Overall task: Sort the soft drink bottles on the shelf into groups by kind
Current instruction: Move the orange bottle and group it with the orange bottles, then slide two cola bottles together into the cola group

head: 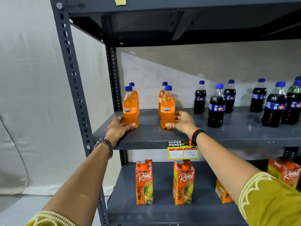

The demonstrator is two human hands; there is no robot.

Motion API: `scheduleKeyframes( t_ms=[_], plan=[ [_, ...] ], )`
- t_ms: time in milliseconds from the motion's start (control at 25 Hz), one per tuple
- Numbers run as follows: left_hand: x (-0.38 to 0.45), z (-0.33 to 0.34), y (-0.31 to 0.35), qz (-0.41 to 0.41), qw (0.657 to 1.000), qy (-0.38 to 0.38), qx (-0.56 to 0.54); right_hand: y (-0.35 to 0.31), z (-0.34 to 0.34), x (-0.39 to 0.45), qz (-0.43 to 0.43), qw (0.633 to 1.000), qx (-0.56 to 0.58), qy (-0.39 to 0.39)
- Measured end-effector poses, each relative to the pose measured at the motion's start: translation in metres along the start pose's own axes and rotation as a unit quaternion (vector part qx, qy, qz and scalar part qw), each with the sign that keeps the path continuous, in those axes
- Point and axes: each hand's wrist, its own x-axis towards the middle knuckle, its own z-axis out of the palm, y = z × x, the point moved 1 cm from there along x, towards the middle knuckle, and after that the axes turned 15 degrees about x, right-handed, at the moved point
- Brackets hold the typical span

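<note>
Several orange Fanta bottles with blue caps stand at the left of the grey middle shelf (228,136). My left hand (116,128) grips the base of the front left Fanta bottle (130,108), with a second one (136,95) close behind it. My right hand (182,121) holds the base of another Fanta bottle (167,108), which also has one (162,97) behind it. Both held bottles stand upright on the shelf. To the right stand several dark cola bottles (216,106), and a green bottle (294,95) at the far right edge.
A slotted metal upright (73,75) frames the shelf's left side. A yellow price tag (183,150) hangs from the shelf's front edge. Orange pineapple juice cartons (144,181) stand on the shelf below. The upper shelf (162,30) sits overhead.
</note>
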Motion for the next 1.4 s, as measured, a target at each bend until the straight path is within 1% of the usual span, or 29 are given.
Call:
scheduleKeyframes(
  t_ms=[200,480,560,640,680,760,840,880,920,960,1080,1160,1240,1280,1320,1400],
  plan=[
    [-0.002,0.0,0.002,-0.005,1.0,0.001,-0.014,0.002,0.001,-0.001,0.009,0.999,0.039,-0.015],
    [-0.001,0.0,0.0,-0.002,1.0,-0.008,-0.012,0.006,0.003,0.004,0.01,0.999,0.033,-0.014],
    [-0.001,0.0,0.0,-0.001,1.0,-0.005,-0.003,0.006,0.001,0.004,0.012,0.999,0.037,-0.017],
    [-0.003,0.001,-0.001,0.011,0.999,0.01,0.033,0.005,-0.006,0.001,0.007,0.998,0.06,0.001],
    [-0.005,0.001,-0.002,0.021,0.998,0.033,0.053,0.004,-0.014,-0.002,-0.002,0.996,0.084,0.018],
    [-0.013,0.003,-0.001,0.066,0.99,0.119,0.048,0.003,-0.035,-0.009,-0.035,0.99,0.127,0.053],
    [-0.027,0.01,0.004,0.142,0.964,0.223,-0.005,0.005,-0.062,-0.02,-0.079,0.982,0.15,0.085],
    [-0.035,0.015,0.009,0.173,0.949,0.264,-0.018,0.007,-0.076,-0.027,-0.099,0.978,0.154,0.103],
    [-0.043,0.024,0.017,0.193,0.937,0.29,-0.022,0.01,-0.092,-0.035,-0.116,0.974,0.152,0.124],
    [-0.048,0.033,0.026,0.203,0.932,0.3,-0.02,0.012,-0.106,-0.041,-0.132,0.97,0.146,0.143],
    [-0.062,0.069,0.064,0.243,0.933,0.264,-0.009,0.02,-0.156,-0.056,-0.174,0.957,0.114,0.2],
    [-0.069,0.096,0.097,0.296,0.93,0.219,-0.021,0.025,-0.191,-0.063,-0.202,0.943,0.091,0.247],
    [-0.076,0.125,0.13,0.32,0.933,0.16,-0.046,0.031,-0.222,-0.067,-0.224,0.926,0.049,0.3],
    [-0.077,0.143,0.143,0.308,0.941,0.123,-0.063,0.033,-0.237,-0.067,-0.231,0.917,0.026,0.323],
    [-0.077,0.163,0.157,0.275,0.954,0.083,-0.086,0.037,-0.253,-0.067,-0.234,0.911,0.005,0.34],
    [-0.07,0.199,0.176,0.157,0.981,0.008,-0.115,0.046,-0.28,-0.064,-0.223,0.909,-0.02,0.352]
  ],
)
